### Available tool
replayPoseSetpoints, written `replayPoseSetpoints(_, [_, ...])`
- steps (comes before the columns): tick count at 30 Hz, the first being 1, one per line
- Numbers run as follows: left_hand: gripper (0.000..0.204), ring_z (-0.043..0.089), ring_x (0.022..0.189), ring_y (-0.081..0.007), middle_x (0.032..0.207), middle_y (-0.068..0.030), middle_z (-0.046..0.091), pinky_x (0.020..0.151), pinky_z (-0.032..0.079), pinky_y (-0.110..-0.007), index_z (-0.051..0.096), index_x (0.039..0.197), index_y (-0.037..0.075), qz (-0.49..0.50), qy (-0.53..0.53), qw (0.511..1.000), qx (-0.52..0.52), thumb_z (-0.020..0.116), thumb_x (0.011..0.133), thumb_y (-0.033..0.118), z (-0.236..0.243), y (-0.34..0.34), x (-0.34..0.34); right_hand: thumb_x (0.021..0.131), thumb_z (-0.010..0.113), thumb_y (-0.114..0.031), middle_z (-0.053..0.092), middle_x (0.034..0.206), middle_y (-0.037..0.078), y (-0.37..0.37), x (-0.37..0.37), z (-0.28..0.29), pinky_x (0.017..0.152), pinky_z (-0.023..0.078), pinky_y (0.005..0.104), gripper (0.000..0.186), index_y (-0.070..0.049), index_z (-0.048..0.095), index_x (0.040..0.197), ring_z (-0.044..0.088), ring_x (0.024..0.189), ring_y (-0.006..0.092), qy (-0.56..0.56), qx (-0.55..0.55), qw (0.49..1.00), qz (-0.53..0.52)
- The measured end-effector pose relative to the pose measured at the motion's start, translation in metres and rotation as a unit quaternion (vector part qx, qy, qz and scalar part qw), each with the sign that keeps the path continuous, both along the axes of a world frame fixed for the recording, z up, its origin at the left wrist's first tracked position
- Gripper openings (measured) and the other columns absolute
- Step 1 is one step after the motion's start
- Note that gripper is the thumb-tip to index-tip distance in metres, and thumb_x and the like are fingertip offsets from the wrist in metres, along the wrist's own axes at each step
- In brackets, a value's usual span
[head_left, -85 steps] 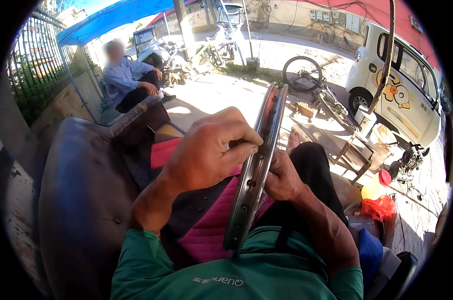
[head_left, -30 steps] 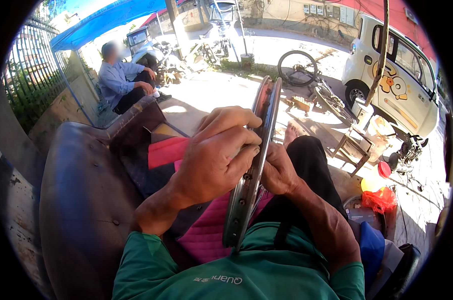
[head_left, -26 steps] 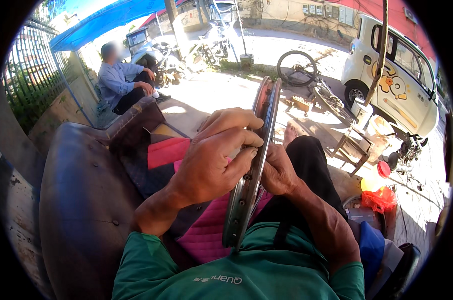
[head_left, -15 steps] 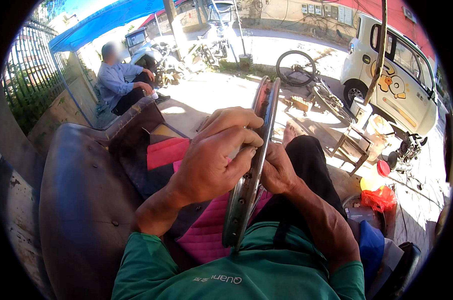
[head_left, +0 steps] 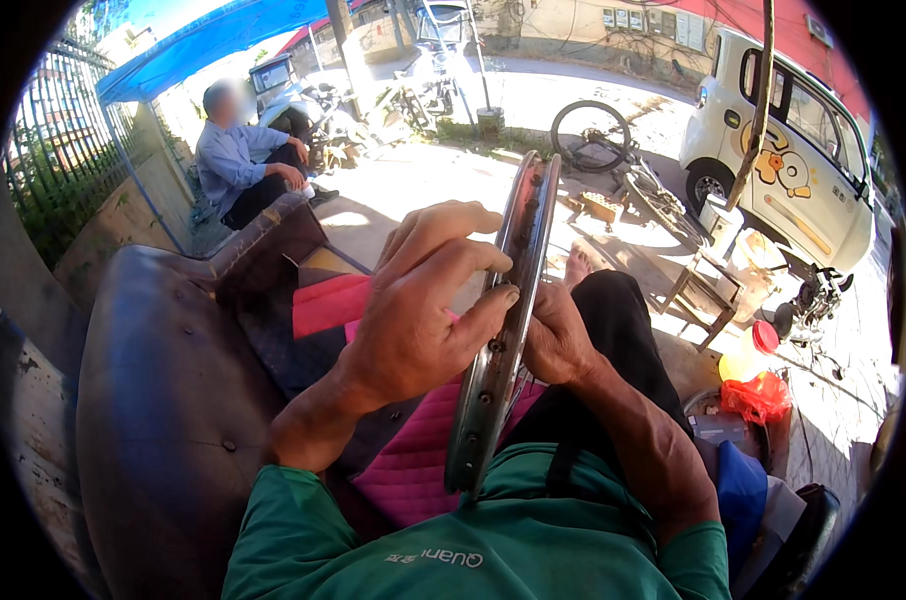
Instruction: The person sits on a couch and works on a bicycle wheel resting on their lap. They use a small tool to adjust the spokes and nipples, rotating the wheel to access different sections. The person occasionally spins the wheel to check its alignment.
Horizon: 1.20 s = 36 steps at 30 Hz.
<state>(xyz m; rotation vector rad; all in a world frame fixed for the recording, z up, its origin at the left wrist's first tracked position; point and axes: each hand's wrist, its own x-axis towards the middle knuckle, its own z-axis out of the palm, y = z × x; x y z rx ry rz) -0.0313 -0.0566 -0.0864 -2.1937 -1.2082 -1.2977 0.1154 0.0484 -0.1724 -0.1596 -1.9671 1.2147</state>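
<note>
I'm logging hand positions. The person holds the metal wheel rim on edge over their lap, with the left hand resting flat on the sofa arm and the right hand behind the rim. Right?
Not quite. In the head view the left hand grips the wheel rim, fingers curled over it, not resting on the sofa. The rest holds.

Dark sofa with pink cushion; white car (right); seated person; bicycle.

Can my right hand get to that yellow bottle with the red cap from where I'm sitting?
Probably yes, with a lean. The right hand is on the far side of the rim from the left hand; the bottle stands low on that same right side, and nothing shows between them.
</note>
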Motion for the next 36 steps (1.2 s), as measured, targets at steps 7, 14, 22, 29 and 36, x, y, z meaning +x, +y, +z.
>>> replayPoseSetpoints(7, [0.019,0.063,0.109,-0.0307,0.112,-0.0145,0.066,0.092,0.05,-0.038,0.068,0.091,0.001,-0.051,-0.005,0.998,-0.034,0.073,0.073,-0.004,-0.002,0.004,-0.005,0.105,0.046,-0.034,0.063,0.066,0.006,-0.001,-0.002,0.001,0.059,0.048,0.0302,0.043,0.0,0.065,0.086,0.06,0.063,0.0122,-0.01,-0.004,1.0,0.0])
replayPoseSetpoints(14, [0.019,0.062,0.112,-0.0286,0.116,-0.0135,0.066,0.095,0.048,-0.037,0.068,0.092,0.001,-0.011,-0.001,0.999,-0.031,0.068,0.075,-0.007,0.001,0.001,-0.003,0.105,0.046,-0.034,0.063,0.065,0.006,-0.002,0.0,0.001,0.059,0.048,0.0302,0.043,-0.001,0.065,0.086,0.06,0.062,0.0125,-0.002,-0.001,1.0,-0.008])
replayPoseSetpoints(22, [0.015,0.059,0.11,-0.0322,0.115,-0.0132,0.063,0.094,0.047,-0.041,0.066,0.09,0.001,-0.067,-0.039,0.995,-0.058,0.07,0.075,0.0,0.0,0.002,0.0,0.105,0.045,-0.031,0.065,0.068,0.008,0.0,-0.001,-0.005,0.06,0.049,0.0329,0.04,0.001,0.065,0.091,0.062,0.063,0.0158,0.011,-0.004,1.0,-0.001])
replayPoseSetpoints(29, [0.017,0.059,0.11,-0.0331,0.116,-0.0141,0.063,0.094,0.047,-0.042,0.066,0.091,0.001,-0.068,-0.015,0.996,-0.05,0.072,0.075,0.001,-0.002,0.006,-0.004,0.105,0.045,-0.031,0.065,0.07,0.009,-0.004,0.0,-0.001,0.061,0.049,0.0322,0.039,0.0,0.065,0.094,0.061,0.064,0.0158,0.018,0.007,1.0,-0.004])
replayPoseSetpoints(36, [0.019,0.062,0.113,-0.0283,0.118,-0.0144,0.065,0.095,0.048,-0.036,0.068,0.094,0.001,-0.029,-0.014,0.998,-0.046,0.069,0.075,-0.005,-0.001,0.004,-0.002,0.105,0.045,-0.032,0.065,0.071,0.008,-0.003,0.001,-0.001,0.063,0.049,0.0323,0.04,0.001,0.065,0.094,0.061,0.066,0.0148,0.001,0.007,1.0,-0.014])
